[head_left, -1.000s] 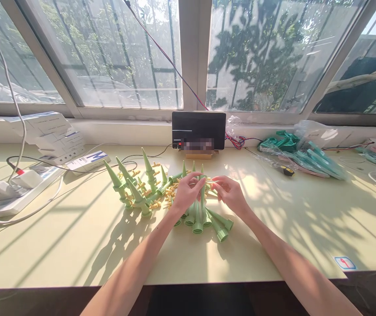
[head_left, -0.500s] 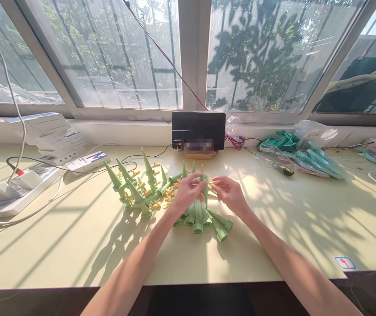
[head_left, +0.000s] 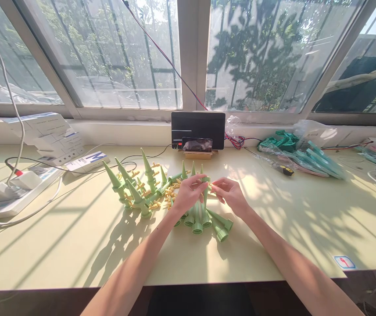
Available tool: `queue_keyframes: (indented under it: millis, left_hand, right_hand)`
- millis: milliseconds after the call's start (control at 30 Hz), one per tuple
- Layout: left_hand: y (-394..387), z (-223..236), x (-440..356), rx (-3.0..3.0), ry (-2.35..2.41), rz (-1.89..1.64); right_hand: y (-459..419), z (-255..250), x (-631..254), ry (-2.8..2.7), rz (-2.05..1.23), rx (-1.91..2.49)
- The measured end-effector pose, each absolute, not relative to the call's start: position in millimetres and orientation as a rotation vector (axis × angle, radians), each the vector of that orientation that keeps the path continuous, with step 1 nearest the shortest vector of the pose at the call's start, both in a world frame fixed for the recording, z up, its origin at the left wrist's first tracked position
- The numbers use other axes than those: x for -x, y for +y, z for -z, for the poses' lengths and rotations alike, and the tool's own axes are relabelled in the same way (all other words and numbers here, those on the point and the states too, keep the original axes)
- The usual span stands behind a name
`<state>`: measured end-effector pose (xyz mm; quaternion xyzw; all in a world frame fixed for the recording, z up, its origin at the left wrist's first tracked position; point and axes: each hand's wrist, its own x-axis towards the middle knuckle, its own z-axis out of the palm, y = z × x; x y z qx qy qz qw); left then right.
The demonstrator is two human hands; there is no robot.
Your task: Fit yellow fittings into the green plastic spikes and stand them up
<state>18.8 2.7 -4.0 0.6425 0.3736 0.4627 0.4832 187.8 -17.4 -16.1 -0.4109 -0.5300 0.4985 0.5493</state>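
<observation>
My left hand (head_left: 189,194) is closed on a green plastic watering spike (head_left: 205,198), its tapered end pointing down. Close against it on the right, my right hand (head_left: 231,195) pinches a small yellow valve (head_left: 212,187) at the upper part of the spike. The fingertips hide how far the two parts are joined. Below my hands lie several loose green spikes (head_left: 197,223), their open sockets facing me. A pile of small yellow valves (head_left: 170,198) lies left of my left hand. Farther left stand several green spikes fitted with yellow valves (head_left: 138,199), tips upward.
A phone (head_left: 197,145) leans before a black tablet (head_left: 198,123) at the back. White boxes (head_left: 48,136) and a power strip (head_left: 23,193) occupy the left. Plastic-wrapped green parts (head_left: 313,158) and a yellow-black tool (head_left: 285,170) lie at the right.
My right hand has shifted slightly left, bringing the yellow valve closer to the spike. My left hand stays almost in place.
</observation>
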Motion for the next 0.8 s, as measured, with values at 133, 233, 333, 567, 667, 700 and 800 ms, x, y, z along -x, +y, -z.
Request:
queue_keyframes:
  millis: [133, 233, 333, 567, 667, 700, 800]
  left_hand:
    - [1.1, 2.6, -18.2, -1.547, 0.928, -1.114]
    - [-0.3, 1.0, -17.8, -1.544, 0.936, -1.106]
    - [-0.5, 1.0, -17.3, -1.548, 0.934, -1.096]
    - [1.0, 5.1, -19.1, -1.578, 0.933, -1.115]
    - [1.5, 7.0, -20.0, -1.608, 0.944, -1.122]
    - [1.7, 7.4, -20.2, -1.612, 0.947, -1.126]
    - [1.9, 7.2, -19.9, -1.598, 0.952, -1.129]
  right_hand:
    - [-16.6, 20.6, -187.2, -1.311, -1.093, 0.974]
    - [-16.2, 24.4, -187.2, -1.375, -0.978, 0.987]
    - [-16.0, 26.0, -187.2, -1.408, -0.91, 0.996]
    - [-17.6, 18.9, -186.4, -1.302, -1.102, 0.982]
    - [-18.1, 17.4, -186.2, -1.289, -1.141, 0.975]
    - [-17.9, 18.1, -186.3, -1.292, -1.131, 0.974]
    - [-17.0, 22.3, -186.7, -1.327, -1.054, 0.979]
